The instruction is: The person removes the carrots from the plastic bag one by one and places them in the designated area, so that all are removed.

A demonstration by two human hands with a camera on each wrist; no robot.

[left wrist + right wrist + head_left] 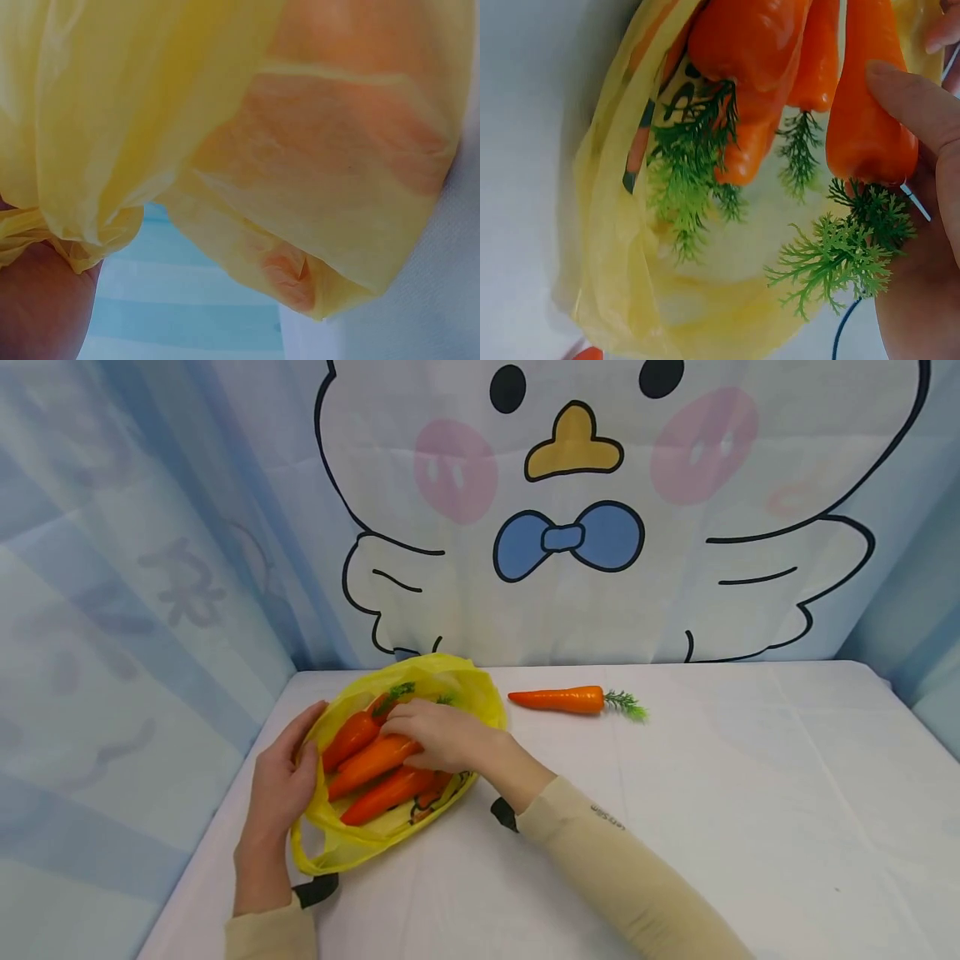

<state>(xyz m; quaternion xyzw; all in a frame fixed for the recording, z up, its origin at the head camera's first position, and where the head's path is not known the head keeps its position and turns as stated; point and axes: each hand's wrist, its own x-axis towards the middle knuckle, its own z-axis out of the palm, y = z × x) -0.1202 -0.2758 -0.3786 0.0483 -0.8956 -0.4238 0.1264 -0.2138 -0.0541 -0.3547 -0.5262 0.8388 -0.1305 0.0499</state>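
A yellow plastic bag (491, 693) lies with its mouth open at the left of the table, several orange carrots (393, 793) with green tops inside. My left hand (281, 781) holds the bag's left rim, thumb on the inner side. The left wrist view shows the thin plastic (315, 180) bunched against that hand, with orange showing through. Reaching into the bag, my right hand (442, 735) grips a carrot (870, 112), its thumb lying across the orange body. The far fingers of this hand are partly hidden in the head view.
A single carrot (558, 699) lies on the white tablecloth (720, 793) right of the bag, leafy end to the right. Behind the table hangs a curtain (570, 610) with a cartoon bird, and a blue curtain (135, 652) stands close on the left.
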